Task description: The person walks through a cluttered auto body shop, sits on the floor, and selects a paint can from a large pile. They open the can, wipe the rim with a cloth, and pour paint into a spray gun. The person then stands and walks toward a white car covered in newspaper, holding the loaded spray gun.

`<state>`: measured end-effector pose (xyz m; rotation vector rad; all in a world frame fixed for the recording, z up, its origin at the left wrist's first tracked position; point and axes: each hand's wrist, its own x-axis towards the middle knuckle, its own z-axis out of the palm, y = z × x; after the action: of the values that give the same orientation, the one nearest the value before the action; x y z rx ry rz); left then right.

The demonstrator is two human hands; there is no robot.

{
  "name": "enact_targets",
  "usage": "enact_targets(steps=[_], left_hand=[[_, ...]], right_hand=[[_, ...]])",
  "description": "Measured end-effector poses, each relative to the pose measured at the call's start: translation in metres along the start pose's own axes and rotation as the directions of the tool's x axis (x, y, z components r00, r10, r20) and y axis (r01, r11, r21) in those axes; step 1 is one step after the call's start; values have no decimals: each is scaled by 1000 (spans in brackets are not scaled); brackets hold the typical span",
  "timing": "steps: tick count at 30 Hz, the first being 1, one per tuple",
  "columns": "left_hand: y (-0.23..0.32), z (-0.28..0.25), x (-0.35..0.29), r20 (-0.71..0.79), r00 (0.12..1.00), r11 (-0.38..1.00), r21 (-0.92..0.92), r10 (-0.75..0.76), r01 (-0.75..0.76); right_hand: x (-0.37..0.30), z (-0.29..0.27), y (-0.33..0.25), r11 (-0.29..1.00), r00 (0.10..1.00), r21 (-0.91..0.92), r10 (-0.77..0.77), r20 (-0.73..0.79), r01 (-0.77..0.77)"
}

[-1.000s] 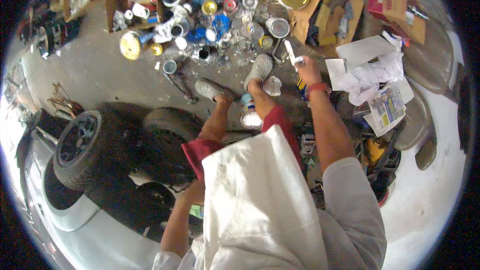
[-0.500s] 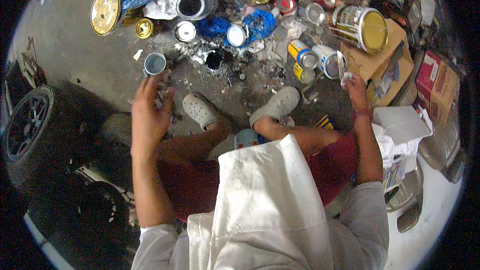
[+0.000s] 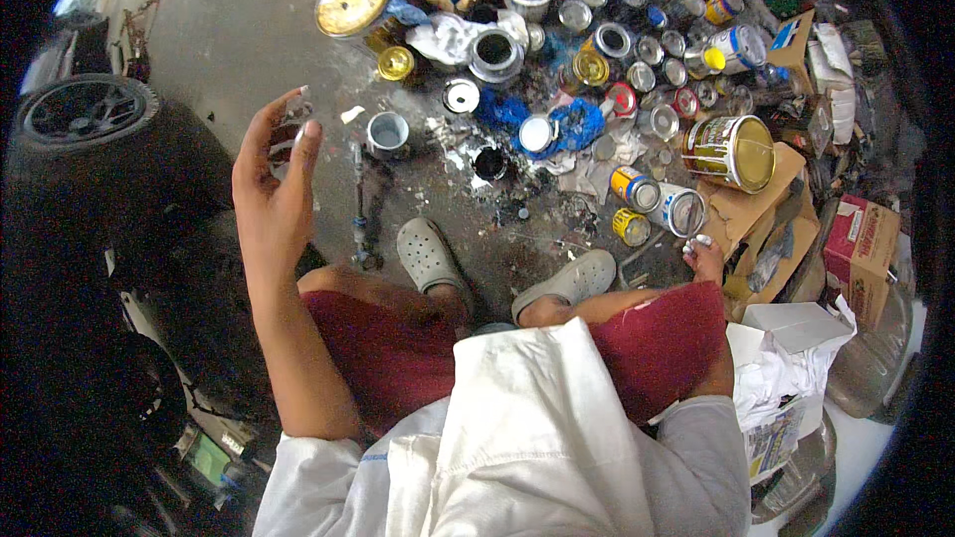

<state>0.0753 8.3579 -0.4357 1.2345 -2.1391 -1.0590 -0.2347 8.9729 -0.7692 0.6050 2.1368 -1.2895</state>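
My left hand (image 3: 274,184) is raised at the left, its fingers curved and apart, with whitish smears on the fingertips. Nothing shows between them. To its right a small can (image 3: 388,132), greyish inside, stands on the floor. Just right of that hand lies a long dark rod-shaped tool (image 3: 360,204). Beyond my right knee is my right hand (image 3: 704,259), fingers curled together and white at the tips. Whether they hold anything is hidden. Closest to it are a white-and-blue can (image 3: 680,211), an orange-and-blue can (image 3: 635,188) and a yellow can (image 3: 631,227).
Several paint cans crowd the far floor, among them a large gold-lidded one (image 3: 353,2) and a tipped gold-ended one (image 3: 731,154). Blue cloth (image 3: 577,129) lies among spills. Cardboard (image 3: 761,209) and a box (image 3: 860,249) stand right; a wheel (image 3: 90,111) is at left.
My left hand has lifted off from beside the small can. My right hand has drawn down towards my knee, and the thin pale tool seen in it earlier no longer shows. The view has shifted.
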Motion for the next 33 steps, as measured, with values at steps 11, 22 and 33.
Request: enact_targets(steps=[11, 22, 33], left_hand=[[-254, -32, -3, 131, 962, 967, -65, -238, 248], [-426, 96, -16, 288, 758, 806, 310, -586, 505], [-458, 112, -29, 157, 974, 868, 493, -163, 66]], right_hand=[[-69, -37, 1, 922, 946, -216, -302, 121, 322], [-350, -15, -90, 746, 663, 19, -579, -475, 665], [-354, 50, -125, 667, 557, -174, -715, -422, 724]])
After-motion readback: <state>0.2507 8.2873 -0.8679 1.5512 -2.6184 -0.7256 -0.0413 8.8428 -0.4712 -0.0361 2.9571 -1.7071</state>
